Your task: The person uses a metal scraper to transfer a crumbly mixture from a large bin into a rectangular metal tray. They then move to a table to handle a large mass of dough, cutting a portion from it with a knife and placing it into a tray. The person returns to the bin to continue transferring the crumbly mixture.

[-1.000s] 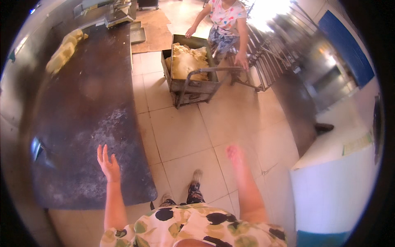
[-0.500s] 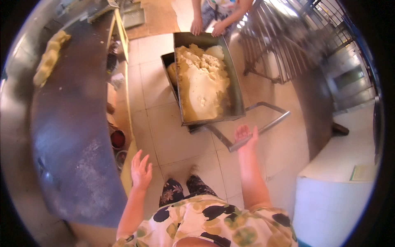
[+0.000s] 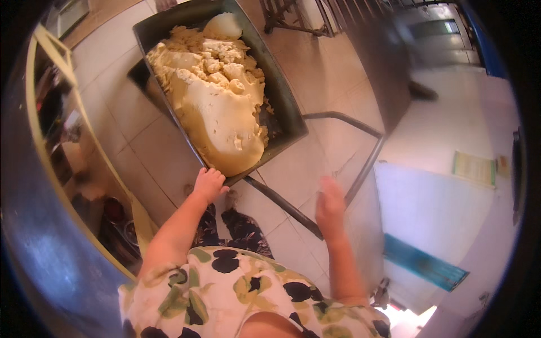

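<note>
A deep dark metal bin (image 3: 286, 107) stands in front of me, holding a big lump of pale yellow dough (image 3: 217, 124) with a smooth near part and a torn, crumbly far part. My left hand (image 3: 208, 185) has its fingers closed over the bin's near left corner. Under the bin is a wheeled-cart-like base whose bent metal handle (image 3: 282, 205) reaches toward me on the right. Over that handle is my right hand (image 3: 331, 208), smeared by motion; whether it touches the bar I cannot tell. A whitish piece (image 3: 224, 26) lies at the dough's far end.
A dark worktable (image 3: 34, 248) with a yellow frame (image 3: 96, 143) runs along my left, with containers on a shelf beneath. To the right stand a white chest-like unit (image 3: 417, 208) and a dark panel (image 3: 377, 62). A metal rack (image 3: 296, 17) is at the far side.
My view has swung right and nearer the bin. My left hand went from open in the air to the bin's corner. The other person's hands have left the view.
</note>
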Available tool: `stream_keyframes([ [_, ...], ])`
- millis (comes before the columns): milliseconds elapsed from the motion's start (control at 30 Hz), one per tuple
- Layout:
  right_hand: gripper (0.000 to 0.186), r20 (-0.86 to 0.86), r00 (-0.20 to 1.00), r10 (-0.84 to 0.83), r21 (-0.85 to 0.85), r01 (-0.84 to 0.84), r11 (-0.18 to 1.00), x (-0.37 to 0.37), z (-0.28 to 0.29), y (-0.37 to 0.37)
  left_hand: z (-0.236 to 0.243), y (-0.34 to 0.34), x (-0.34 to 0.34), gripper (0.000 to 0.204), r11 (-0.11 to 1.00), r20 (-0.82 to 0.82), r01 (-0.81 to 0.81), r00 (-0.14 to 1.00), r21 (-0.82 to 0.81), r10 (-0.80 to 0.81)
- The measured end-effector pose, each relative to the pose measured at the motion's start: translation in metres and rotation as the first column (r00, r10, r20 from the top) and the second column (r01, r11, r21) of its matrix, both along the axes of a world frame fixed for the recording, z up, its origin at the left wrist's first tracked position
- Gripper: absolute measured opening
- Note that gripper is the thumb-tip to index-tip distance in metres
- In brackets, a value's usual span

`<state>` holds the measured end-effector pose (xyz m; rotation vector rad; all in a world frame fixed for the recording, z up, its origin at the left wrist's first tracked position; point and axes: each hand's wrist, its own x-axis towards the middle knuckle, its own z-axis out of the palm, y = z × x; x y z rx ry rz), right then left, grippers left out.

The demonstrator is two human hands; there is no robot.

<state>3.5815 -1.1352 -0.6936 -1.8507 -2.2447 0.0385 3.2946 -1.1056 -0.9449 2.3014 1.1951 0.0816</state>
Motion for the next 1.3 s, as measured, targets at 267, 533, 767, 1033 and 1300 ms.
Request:
stream_keyframes([
  [267, 0.038, 0.224, 0.889, 0.399, -0.867, -0.005, 0.498, 0.001, -0.163, 0.067, 0.011, 0.011, -0.003, 0.032, 1.000, 0.127, -0.007, 0.992, -0.015, 0.008],
  [533, 0.042, 0.332, 0.740, 0.585, -0.832, -0.063, 0.551, 0.032, -0.249, 0.059, 0.038, 0.008, 0.026, 0.019, 0.986, -0.033, -0.138, 0.990, -0.095, 0.136],
  [767, 0.031, 0.235, 0.601, 0.764, -0.878, -0.206, 0.433, 0.060, -0.246, 0.062, 0.083, 0.041, 0.124, 0.029, 0.640, 0.165, -0.103, 0.924, -0.761, 0.345],
  [1033, 0.030, 0.075, 0.771, 0.632, -0.913, -0.201, 0.354, 0.063, -0.199, 0.107, 0.046, 0.050, 0.186, 0.031, 0.710, 0.198, -0.008, 0.958, -0.705, 0.207],
  [1300, 0.030, 0.037, 0.799, 0.601, -0.883, -0.256, 0.394, 0.043, -0.201, 0.114, 0.013, 0.040, 0.181, 0.029, 0.716, 0.255, -0.008, 0.932, -0.698, 0.259],
])
